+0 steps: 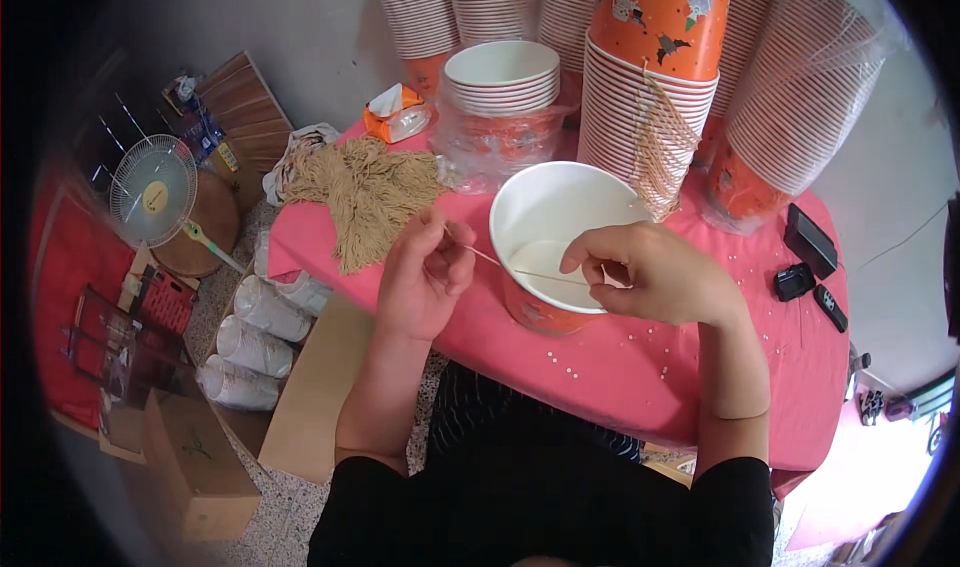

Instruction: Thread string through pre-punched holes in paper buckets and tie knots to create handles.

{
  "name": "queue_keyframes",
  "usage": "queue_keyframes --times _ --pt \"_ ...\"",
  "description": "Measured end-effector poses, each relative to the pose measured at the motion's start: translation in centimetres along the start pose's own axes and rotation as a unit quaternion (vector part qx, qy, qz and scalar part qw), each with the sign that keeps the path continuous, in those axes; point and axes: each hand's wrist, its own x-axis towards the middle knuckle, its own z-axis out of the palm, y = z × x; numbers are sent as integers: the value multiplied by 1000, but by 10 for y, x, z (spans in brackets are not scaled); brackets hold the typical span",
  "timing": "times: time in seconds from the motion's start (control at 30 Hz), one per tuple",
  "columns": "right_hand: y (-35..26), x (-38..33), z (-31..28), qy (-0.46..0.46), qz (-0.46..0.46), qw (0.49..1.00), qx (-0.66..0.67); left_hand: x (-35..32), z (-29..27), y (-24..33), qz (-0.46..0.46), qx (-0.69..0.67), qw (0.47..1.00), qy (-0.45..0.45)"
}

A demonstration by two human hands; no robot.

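A thin, light-coloured cord [487, 258] is stretched between my two hands, in front of and across a paper bucket [522, 305]. The bucket stands upright on the table, white inside and orange outside. My left hand [422, 275], palm turned up, is closed with the cord pinched between thumb and fingers. Over the bucket's right side, my right hand [655, 275] has its fingers curled and pinches the cord's other side. Its fingertips partly hide the cord there. A heap of tan cords [370, 192] lies left of the bucket.
The table has a pink cloth [480, 332] dotted with small white bits. Tall stacks of paper buckets [640, 117] line the back, one hung with tan cords [665, 152]. An orange tissue pack [395, 115] is at the back left, dark devices [810, 239] at the right. A fan [155, 192] stands left.
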Motion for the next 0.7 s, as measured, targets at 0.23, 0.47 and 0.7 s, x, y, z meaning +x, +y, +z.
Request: queue_keyframes --times 0.23,0.47,0.7 --pt "20 3 6 59 -21 998 -11 3 8 23 128 54 990 -32" --pt "11 8 8 133 -80 977 143 -1 21 15 21 267 963 -34" --pt "-2 14 9 135 -191 968 88 6 32 22 63 439 895 -51"
